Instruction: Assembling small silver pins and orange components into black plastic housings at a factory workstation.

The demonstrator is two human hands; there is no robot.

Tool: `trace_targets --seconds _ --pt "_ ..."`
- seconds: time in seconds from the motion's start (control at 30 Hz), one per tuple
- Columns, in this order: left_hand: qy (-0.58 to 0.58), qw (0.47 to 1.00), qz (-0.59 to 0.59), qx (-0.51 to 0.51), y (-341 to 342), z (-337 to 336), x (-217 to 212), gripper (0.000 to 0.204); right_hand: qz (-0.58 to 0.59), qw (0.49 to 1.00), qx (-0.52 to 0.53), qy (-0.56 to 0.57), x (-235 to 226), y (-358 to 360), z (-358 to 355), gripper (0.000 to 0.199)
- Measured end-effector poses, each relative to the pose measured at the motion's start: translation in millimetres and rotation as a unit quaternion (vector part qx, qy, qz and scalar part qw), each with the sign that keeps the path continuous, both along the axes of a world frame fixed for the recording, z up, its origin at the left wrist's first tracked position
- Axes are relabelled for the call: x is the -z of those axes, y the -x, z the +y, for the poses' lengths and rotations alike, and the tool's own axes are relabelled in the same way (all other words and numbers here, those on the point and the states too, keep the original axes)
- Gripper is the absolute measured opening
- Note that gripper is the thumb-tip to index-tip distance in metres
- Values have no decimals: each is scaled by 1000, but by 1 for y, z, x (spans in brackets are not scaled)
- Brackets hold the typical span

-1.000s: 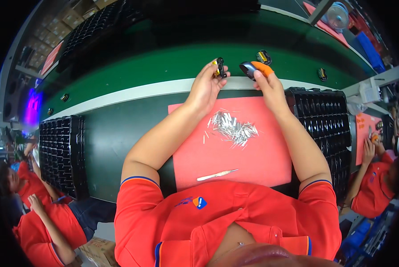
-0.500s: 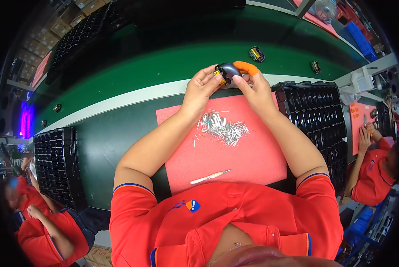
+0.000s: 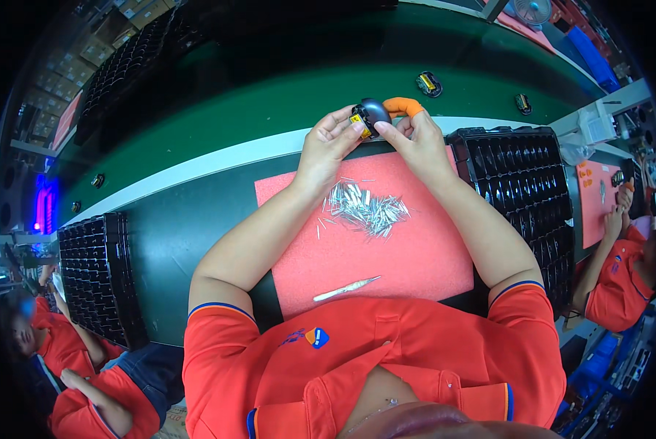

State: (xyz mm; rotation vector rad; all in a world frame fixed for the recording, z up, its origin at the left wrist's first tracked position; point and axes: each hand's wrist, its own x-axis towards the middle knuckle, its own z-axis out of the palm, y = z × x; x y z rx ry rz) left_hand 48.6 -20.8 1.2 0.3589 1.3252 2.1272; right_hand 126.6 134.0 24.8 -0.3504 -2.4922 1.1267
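Note:
Above the far edge of a pink foam mat [image 3: 372,267], both my hands hold one small device [image 3: 375,112]. It has a smooth, rounded dark-grey cover and a black inner frame with a yellow part [image 3: 356,121]. My left hand [image 3: 324,146] pinches the frame side between thumb and fingers. My right hand [image 3: 421,143] grips the cover, its thumb pressing the near side. An orange finger cot [image 3: 403,107] wraps a right finger. Beneath the hands, a pile of thin silvery pins or strips [image 3: 368,211] lies on the mat. A pale-handled pointed tool [image 3: 346,289] rests near my body.
Black moulded trays [image 3: 517,175] are stacked at the right, and more trays [image 3: 94,271] at the left. Beyond a white rail [image 3: 218,161], a green belt [image 3: 269,110] carries similar open devices [image 3: 429,84]. Co-workers [image 3: 620,271] in red shirts sit on either side.
The cover has tilted and now sits closer over the frame, with my right thumb moved in. Belt devices on the right appear slightly further right. The right co-worker's hands have shifted.

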Motion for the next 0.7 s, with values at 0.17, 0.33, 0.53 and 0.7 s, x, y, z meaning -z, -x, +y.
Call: trace_targets --seconds 0.17,0.33,0.53,0.7 --pt "6 1000 19 8 -3 0 -5 43 -63 996 -8 59 4 2 8 34" --pt "2 1000 18 16 -3 2 -4 46 -70 989 -38 127 8 2 13 35" --pt "-4 1000 16 23 8 0 1 45 -90 966 -71 232 6 7 12 36" --pt "64 990 125 -27 28 -13 -5 53 -55 981 -91 159 7 5 3 36"
